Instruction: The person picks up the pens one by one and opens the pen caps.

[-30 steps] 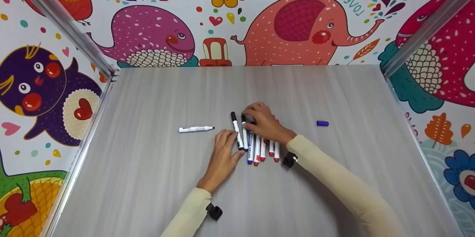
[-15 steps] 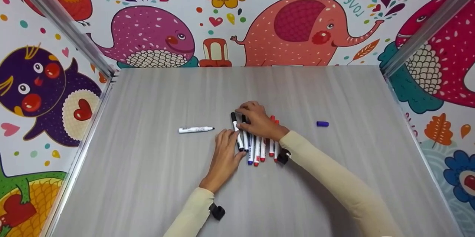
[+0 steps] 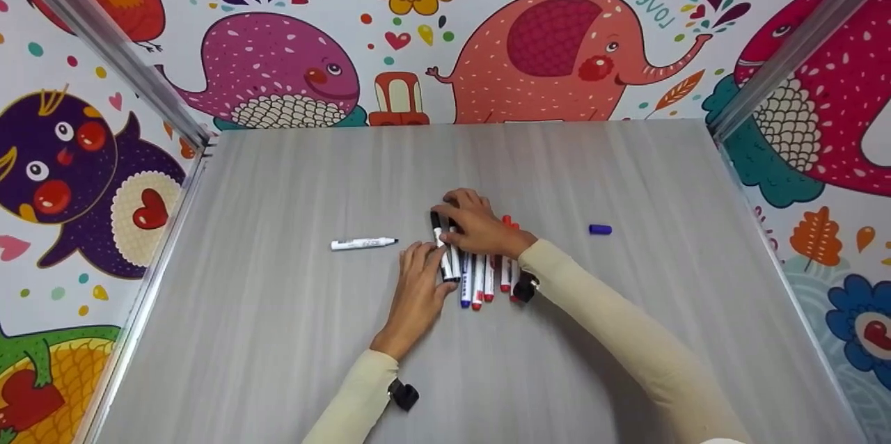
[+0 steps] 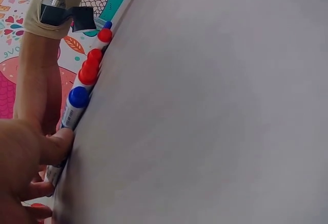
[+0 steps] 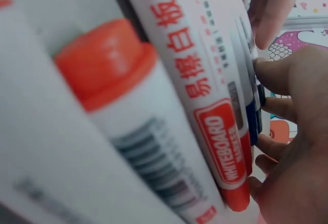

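Black-capped white plastic marker [image 3: 446,266] lies near-to-far, its far end leaning left; left hand [image 3: 415,280] touches its near half, right hand [image 3: 475,227] is at its far end — whether either grips, I cannot tell.

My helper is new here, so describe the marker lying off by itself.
On the grey table, find the left hand. To its left lies the white marker, dark tip pointing right. It lies crosswise and alone, while the other markers are bunched to the hand's right.
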Demonstrator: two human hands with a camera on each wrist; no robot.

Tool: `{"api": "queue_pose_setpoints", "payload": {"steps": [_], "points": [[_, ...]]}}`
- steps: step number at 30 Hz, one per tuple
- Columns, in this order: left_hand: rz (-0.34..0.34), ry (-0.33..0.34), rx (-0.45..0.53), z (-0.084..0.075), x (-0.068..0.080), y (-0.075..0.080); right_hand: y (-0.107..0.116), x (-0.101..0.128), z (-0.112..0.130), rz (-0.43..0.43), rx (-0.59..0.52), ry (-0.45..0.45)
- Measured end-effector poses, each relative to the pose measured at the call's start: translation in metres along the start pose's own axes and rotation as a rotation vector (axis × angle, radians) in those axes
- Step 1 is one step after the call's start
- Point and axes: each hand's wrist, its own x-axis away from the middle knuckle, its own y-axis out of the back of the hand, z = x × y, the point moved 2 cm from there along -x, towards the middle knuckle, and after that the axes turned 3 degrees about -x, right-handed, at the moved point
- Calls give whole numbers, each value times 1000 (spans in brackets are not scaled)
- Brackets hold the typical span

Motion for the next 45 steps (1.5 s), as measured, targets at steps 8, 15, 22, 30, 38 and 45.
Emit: {"api": "queue_pose_setpoints", "payload": {"steps": [8, 15, 22, 30, 38, 45], "points": [[64, 34, 43, -10, -4, 14, 11, 8, 1, -82, -114, 41], [205, 123, 238, -20, -17, 28, 29, 26, 3, -147, -149, 86], [348, 180, 461, -24, -21, 33, 43, 51, 10, -160, -325, 51], [541, 181, 933, -30, -21, 33, 48, 70, 18, -232, -532, -33], [468, 188, 805, -32, -32, 29, 42, 96, 19, -327, -449, -21], [411, 136, 492, -37, -44, 30, 35, 115, 19, -292, -357, 1]]}}
